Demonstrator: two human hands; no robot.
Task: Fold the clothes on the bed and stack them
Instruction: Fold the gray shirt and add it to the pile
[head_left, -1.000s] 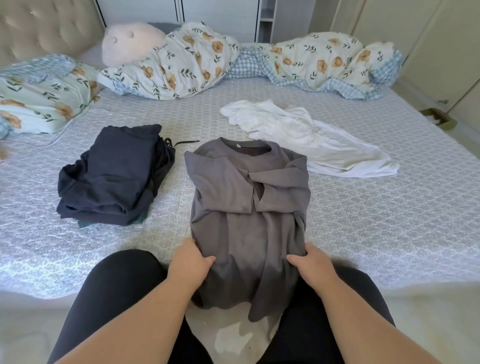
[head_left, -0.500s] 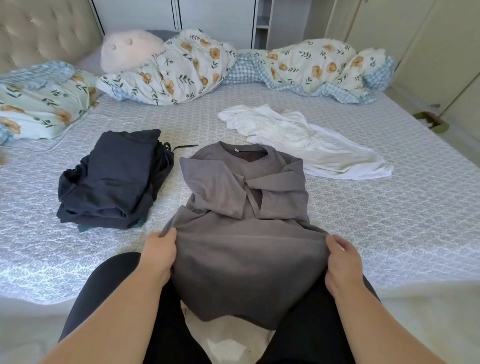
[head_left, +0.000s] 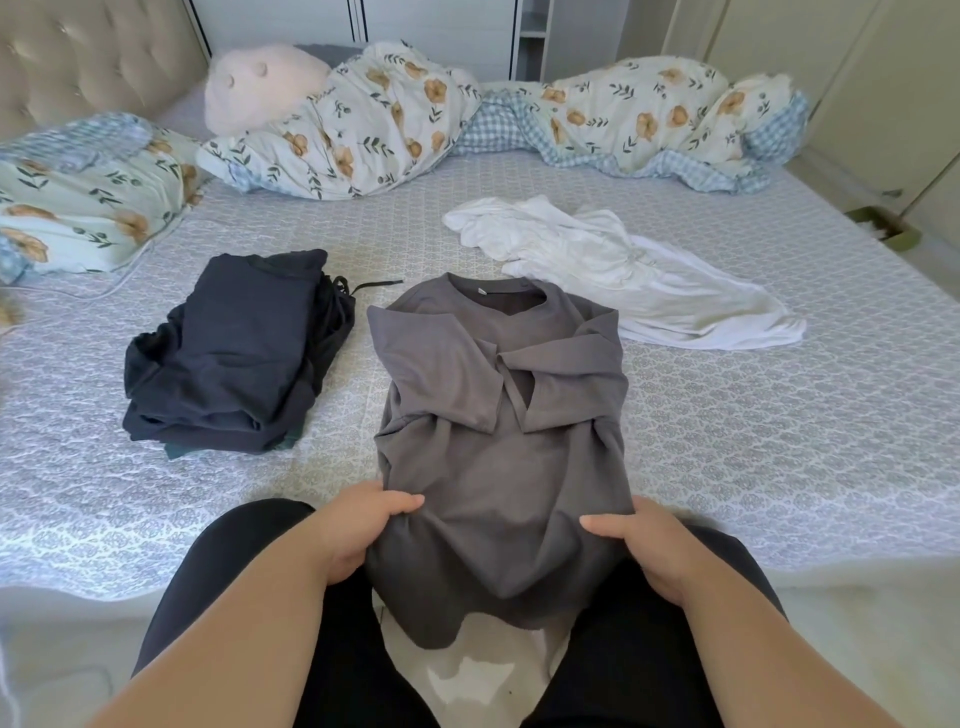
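Observation:
A grey long-sleeved shirt (head_left: 488, 415) lies face up at the near edge of the bed (head_left: 779, 441), its sleeves crossed over the chest and its hem hanging over the edge. My left hand (head_left: 358, 525) grips the shirt's lower left side, thumb on top. My right hand (head_left: 644, 545) grips the lower right side the same way. A stack of folded dark navy clothes (head_left: 234, 353) sits to the left of the shirt. An unfolded white garment (head_left: 623, 270) lies spread behind and to the right.
A rumpled floral duvet (head_left: 389, 119) runs along the far side of the bed, with a floral pillow (head_left: 78, 197) and a pink plush cushion (head_left: 260, 83) at the left. My dark-trousered legs press against the bed edge. Cupboard doors stand at the right.
Half a second ago my hands held the hem pulled wide apart. Now they are closer together and the lower part of the shirt is narrower and bunched.

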